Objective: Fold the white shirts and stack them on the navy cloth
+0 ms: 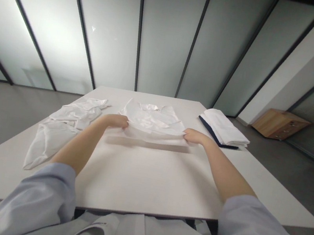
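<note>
A white collared shirt [153, 121] lies spread on the white table [147, 179], with its collar toward the far side. My left hand [116, 121] and my right hand [195, 136] pinch its near edge at either side, lifting the cloth a little off the tabletop. Both sets of fingers are curled over the fabric, partly hidden by it.
A crumpled white garment [65, 129] lies on the table's left side. To the right sits a folded white stack [223, 127] with a navy-edged item [214, 132] beneath it. A wooden cabinet [279, 124] stands on the floor beyond the table at the right.
</note>
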Tool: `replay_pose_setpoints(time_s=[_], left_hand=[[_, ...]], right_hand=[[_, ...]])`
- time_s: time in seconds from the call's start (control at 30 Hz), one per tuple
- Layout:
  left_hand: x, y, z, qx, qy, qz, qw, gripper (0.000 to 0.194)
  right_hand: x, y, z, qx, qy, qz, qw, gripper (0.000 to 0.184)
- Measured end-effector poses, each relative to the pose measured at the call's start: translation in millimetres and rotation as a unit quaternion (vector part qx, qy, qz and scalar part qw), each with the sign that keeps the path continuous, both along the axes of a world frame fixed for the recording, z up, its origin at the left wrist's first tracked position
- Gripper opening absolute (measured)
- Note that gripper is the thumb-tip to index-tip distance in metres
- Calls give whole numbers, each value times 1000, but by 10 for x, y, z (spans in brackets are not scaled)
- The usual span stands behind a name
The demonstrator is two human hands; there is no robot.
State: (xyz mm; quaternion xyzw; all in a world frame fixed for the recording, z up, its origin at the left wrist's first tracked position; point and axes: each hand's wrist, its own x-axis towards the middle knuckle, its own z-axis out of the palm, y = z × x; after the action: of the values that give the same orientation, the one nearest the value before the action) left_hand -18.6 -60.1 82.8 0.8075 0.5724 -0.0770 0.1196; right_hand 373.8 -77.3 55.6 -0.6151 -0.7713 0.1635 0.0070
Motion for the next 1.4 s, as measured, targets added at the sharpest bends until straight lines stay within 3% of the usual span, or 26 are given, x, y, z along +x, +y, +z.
replay_pose_setpoints(time_s=[0.1, 0.2, 0.3, 0.47, 0.53, 0.6, 0.7, 0.83, 0.97, 1.07, 1.2, 1.3, 1.4], left_hand=[[-67, 96, 272, 59, -55, 35, 996, 46], [6, 274, 302, 174, -19, 67, 982, 43], [170, 439, 33, 212, 21, 114, 970, 42], [315, 462, -606, 153, 33, 121, 980, 37], [311, 409, -737, 144, 41, 116, 982, 37], [294, 347, -765, 152, 48, 111, 981, 38], [249, 246, -664, 148, 73, 77, 983, 43], [114, 102, -408, 82, 100, 6, 992, 45], [-93, 46, -95, 9, 41, -36, 998, 50], [-200, 153, 132, 12, 10, -49, 999, 51], [-175, 446, 310, 99, 29, -25, 994, 54], [-55, 655, 292, 177, 52, 18, 983, 49], [92, 794, 165, 223, 54, 77, 970, 42]], right_hand=[[127, 89, 198, 84, 52, -43, 994, 26], [67, 296, 230, 233, 56, -81, 968, 30], [-136, 518, 44, 272, 24, -139, 952, 35], [-371, 625, -414, 149, -54, -149, 976, 34], [-385, 567, -508, 124, -83, -137, 979, 33], [-377, 470, -532, 123, -102, -125, 979, 34], [-353, 280, -484, 134, -119, -95, 979, 34], [-264, 44, -363, 119, -121, -51, 984, 29], [-79, -23, -185, 59, -26, 21, 998, 23], [40, 92, -16, 93, 42, 23, 995, 22], [68, 430, 184, 191, 28, -21, 981, 22], [16, 719, 245, 224, 5, -70, 972, 25], [-44, 942, 208, 231, -16, -117, 966, 27]])
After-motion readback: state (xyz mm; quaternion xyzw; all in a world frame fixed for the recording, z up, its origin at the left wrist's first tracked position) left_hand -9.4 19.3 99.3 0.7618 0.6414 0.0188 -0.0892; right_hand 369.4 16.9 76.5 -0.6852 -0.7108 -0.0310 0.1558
